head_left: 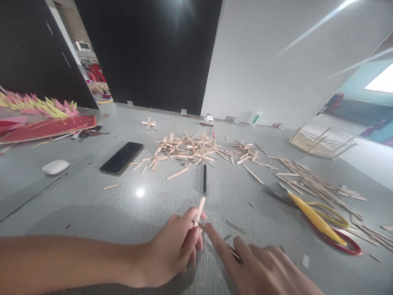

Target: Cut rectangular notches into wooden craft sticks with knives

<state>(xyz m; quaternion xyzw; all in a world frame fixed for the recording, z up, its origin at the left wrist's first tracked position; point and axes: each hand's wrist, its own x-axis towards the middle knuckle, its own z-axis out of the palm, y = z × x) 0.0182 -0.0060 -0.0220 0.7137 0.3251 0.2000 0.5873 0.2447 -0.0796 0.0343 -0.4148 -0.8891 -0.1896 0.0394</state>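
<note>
In front of you: grey desk; beyond it, black panel beside pale grey wall, light streak slanting across; bright white patch at your far right

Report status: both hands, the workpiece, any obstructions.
Left hand: grip closed on wooden stick, upper end protruding. Right hand: grip closed on thin tool, mostly hidden. Black rod just beyond, apparently clear of the stick.

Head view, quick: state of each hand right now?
Left hand: grip closed, holding a small wooden stick.
Right hand: grip closed on a slim tool, mostly hidden; its exact kind can't be told.
</note>
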